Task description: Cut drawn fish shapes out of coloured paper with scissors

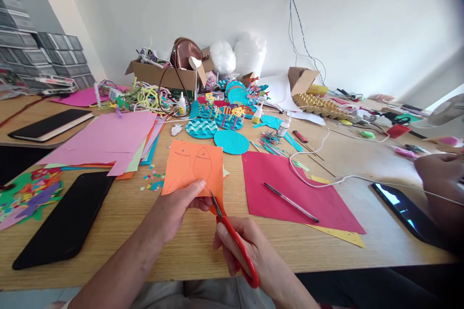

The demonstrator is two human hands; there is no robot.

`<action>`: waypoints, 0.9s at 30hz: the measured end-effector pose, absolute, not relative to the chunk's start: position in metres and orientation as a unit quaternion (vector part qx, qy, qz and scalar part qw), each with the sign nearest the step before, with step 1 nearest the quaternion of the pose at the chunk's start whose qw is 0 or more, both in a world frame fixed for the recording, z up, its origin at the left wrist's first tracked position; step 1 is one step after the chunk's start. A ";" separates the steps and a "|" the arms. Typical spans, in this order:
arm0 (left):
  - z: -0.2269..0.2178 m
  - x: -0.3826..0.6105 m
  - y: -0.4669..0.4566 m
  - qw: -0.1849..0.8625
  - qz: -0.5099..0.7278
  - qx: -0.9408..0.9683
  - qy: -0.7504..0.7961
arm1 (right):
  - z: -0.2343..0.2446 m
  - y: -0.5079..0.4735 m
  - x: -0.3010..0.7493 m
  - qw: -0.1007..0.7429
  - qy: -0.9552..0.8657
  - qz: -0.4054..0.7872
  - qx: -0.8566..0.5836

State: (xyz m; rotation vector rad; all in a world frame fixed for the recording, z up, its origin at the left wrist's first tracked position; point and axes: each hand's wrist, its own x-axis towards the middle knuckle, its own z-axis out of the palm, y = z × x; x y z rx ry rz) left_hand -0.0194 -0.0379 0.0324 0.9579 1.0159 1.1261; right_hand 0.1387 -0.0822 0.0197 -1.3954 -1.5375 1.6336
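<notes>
Cutting appears only just begun: the orange paper (188, 168) is pinched above the desk (195, 257) in the left hand (176, 206), while scissors (234, 231) are gripped in the right hand (243, 240), blades (216, 206) set at the paper's lower edge. Two fish outlines (202, 164) are drawn — neither has yet been cut free.

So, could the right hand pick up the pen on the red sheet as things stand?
Probably not: the right hand holds the red scissors. Otherwise the pen lies uncovered on the red sheet nearby, seemingly within reach.
</notes>
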 end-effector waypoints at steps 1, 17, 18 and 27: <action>0.032 -0.020 -0.038 0.624 0.488 0.419 0.444 | 0.019 -0.082 0.139 0.247 -0.564 0.601 -0.510; 0.029 -0.023 -0.038 0.628 0.468 0.428 0.451 | 0.009 -0.080 0.143 0.248 -0.581 0.590 -0.502; 0.029 -0.023 -0.038 0.629 0.468 0.426 0.452 | 0.008 -0.080 0.143 0.248 -0.585 0.587 -0.502; 0.028 -0.024 -0.037 0.650 0.467 0.414 0.434 | 0.011 -0.079 0.143 0.253 -0.590 0.585 -0.496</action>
